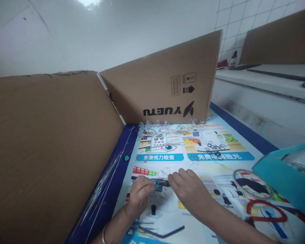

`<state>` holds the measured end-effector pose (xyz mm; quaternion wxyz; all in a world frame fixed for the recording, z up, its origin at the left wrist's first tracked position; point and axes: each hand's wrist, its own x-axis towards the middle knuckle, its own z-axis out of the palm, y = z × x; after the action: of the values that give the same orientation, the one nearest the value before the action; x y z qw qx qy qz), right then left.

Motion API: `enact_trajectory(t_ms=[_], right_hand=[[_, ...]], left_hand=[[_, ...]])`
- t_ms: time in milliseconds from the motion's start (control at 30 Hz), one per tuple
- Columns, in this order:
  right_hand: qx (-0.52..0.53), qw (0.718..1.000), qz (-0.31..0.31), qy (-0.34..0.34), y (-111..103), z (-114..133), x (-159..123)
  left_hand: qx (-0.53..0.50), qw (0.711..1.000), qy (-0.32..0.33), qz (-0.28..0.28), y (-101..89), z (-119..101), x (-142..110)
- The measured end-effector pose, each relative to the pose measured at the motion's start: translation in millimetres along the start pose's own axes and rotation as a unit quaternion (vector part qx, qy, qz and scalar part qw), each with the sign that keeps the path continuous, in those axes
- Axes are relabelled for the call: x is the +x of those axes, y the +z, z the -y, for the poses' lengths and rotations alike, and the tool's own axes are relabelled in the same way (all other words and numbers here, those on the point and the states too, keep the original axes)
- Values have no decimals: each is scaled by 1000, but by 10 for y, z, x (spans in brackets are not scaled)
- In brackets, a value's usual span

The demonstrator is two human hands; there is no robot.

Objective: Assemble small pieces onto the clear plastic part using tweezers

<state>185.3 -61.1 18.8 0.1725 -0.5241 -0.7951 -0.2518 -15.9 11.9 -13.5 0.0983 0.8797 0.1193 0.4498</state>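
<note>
My left hand [141, 194] is closed in a pinch; what its fingertips hold is too small and blurred to make out. Facing it, my right hand [189, 186] is wrapped round a dark, narrow-tipped tool [163, 183] that looks like pliers. The tool's tip points left and meets the left fingertips, and its handles are hidden in the fist. Some clear, glassy bits [164, 192] show just below the tip. Beyond the hands, a little heap of black rings [215, 147] lies on the printed sheet [203, 167].
Cardboard panels [162, 81] stand at the back and left, with clear bits [167, 128] along the foot. Thin silvery wires [101, 184] lie on the blue left edge beside a green blob [126, 158]. At right are a wire coil [252, 184], a red loop [266, 210] and a teal box [282, 169].
</note>
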Motion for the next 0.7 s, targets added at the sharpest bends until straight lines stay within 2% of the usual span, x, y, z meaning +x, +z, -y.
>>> enact_trajectory(t_ms=[367, 433, 567, 700], right_hand=[[10, 1000, 12, 2, 53, 15, -11], [15, 1000, 21, 10, 76, 11, -8], [45, 997, 49, 32, 151, -6, -7], [145, 980, 81, 108, 199, -4, -6]], left_hand=[[4, 1000, -5, 10, 15, -39, 28], [7, 999, -37, 18, 25, -44, 21], [32, 987, -154, -9, 50, -27, 12], [45, 960, -271, -49, 59, 12, 27]])
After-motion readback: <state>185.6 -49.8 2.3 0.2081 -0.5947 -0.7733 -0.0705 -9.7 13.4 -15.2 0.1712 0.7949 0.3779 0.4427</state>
